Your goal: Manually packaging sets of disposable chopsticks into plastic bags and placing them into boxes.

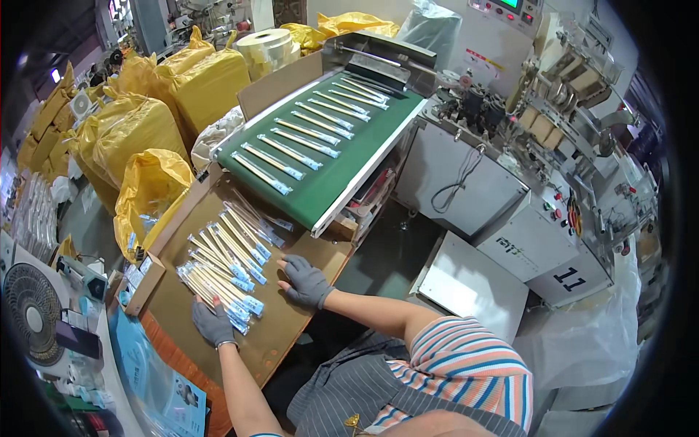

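Note:
Wrapped pairs of chopsticks [222,288], pale sticks in clear sleeves with blue-and-white ends, lie in a loose pile on a brown board table. My left hand [213,323], in a grey glove with bare fingertips, rests against the pile's near left side. Its thumb and forefinger are apart and touch the packets, without a visible grip. To the pile's right, my right hand [306,282], gloved the same way, is open and empty, fingers spread toward the packets. Beyond, a row of single wrapped pairs [306,129] lies spaced out on a green conveyor belt [328,182].
An open yellow bag [149,193] stands left of the table, with fuller yellow bags [135,135] behind. A fan [33,313] and a phone [78,339] are at the far left. White machine cabinets [466,182] stand right of the belt. A small cardboard box [142,282] sits at the table's left edge.

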Motion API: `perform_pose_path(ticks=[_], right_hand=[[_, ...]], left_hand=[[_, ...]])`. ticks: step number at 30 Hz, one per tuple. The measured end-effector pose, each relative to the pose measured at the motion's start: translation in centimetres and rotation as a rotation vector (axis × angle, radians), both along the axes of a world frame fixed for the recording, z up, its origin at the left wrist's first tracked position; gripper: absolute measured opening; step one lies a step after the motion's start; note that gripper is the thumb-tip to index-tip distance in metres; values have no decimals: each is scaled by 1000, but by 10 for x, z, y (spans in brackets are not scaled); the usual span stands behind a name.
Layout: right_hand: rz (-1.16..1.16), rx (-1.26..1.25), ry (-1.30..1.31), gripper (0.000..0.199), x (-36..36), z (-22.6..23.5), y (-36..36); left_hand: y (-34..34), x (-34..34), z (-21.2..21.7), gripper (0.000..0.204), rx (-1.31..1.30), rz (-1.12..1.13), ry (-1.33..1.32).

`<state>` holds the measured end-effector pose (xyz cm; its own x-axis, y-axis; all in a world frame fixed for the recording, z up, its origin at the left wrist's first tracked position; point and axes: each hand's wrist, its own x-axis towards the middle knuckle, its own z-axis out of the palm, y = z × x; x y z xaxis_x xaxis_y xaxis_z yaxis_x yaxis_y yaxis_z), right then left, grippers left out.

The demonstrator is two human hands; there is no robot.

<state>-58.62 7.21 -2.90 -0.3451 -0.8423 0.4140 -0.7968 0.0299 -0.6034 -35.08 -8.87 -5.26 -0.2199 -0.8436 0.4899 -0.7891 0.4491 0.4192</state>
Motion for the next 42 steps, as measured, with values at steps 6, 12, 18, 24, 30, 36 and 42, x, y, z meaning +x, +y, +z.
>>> perform_pose_path(ticks=[6, 12, 18, 24, 30, 36, 42], right_hand=[[9, -16, 25, 50, 1, 0, -1], [27, -24, 51, 50, 0, 0, 1], [43, -33, 86, 53, -1, 1, 1], [43, -11, 103, 54, 0, 4, 0], [41, -25, 120, 54, 0, 1, -1], [46, 7, 101, 55, -2, 0, -1], [52, 12, 93, 57, -1, 1, -1]], left_hand=[[-1, 0, -3, 54, -15, -16, 8], [1, -2, -2, 54, -14, 2, 1], [1, -2, 0, 55, -11, -15, 16], [0, -1, -2, 55, -20, -20, 33], [-1, 0, -3, 55, -22, -17, 20], [0, -2, -1, 56, -8, -33, 29], [-1, 0, -3, 56, -15, -10, -4]])
